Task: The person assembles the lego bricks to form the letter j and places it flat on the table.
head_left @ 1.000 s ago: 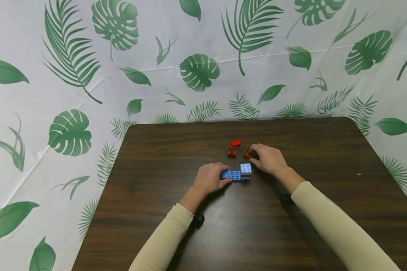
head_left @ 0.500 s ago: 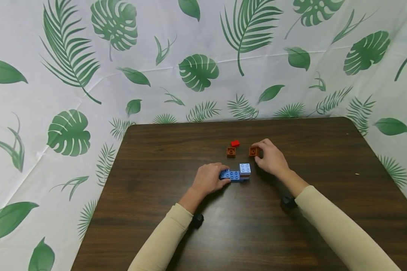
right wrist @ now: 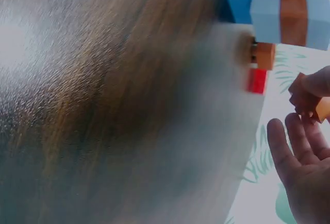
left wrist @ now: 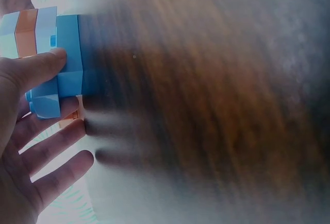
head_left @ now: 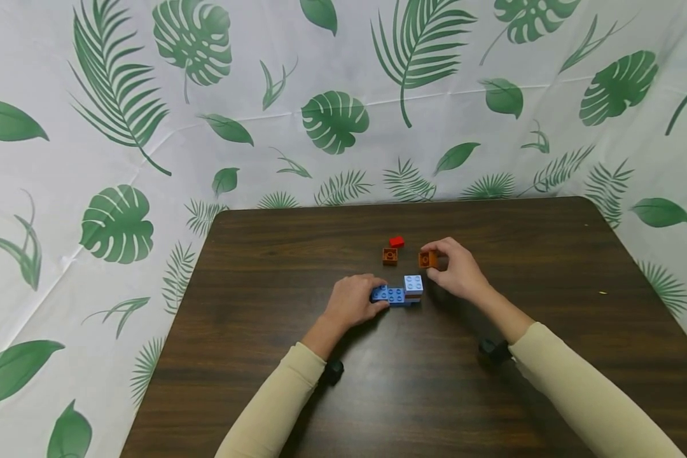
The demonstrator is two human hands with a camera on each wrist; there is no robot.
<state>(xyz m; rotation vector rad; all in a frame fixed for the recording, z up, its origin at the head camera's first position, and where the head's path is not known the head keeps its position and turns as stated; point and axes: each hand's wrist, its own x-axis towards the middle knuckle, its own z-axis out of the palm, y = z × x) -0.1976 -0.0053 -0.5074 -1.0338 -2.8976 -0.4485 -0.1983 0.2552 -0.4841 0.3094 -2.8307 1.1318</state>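
My left hand [head_left: 352, 302] grips the left end of a blue toy-brick build [head_left: 396, 296] on the table. In the left wrist view its thumb [left wrist: 44, 69] presses the near side of the blue bricks [left wrist: 71, 54]. A stack of light blue bricks with an orange-brown layer [head_left: 413, 287] rises at the build's right end. My right hand [head_left: 460, 272] pinches an orange-brown brick [head_left: 426, 260] between thumb and fingers, its hollow underside facing the head camera. The right wrist view has this brick [right wrist: 303, 94] raised off the table, partly covered by the thumb.
A second orange-brown brick [head_left: 390, 256] lies hollow side up behind the build. Close behind it is a small red brick [head_left: 397, 242]. The dark wooden table [head_left: 275, 254] ends at a leaf-print cloth [head_left: 332, 172] at the back.
My right hand has moved slightly right and picked up the orange-brown brick, turning its hollow side toward the head camera. My left hand and the blue build have stayed in place.
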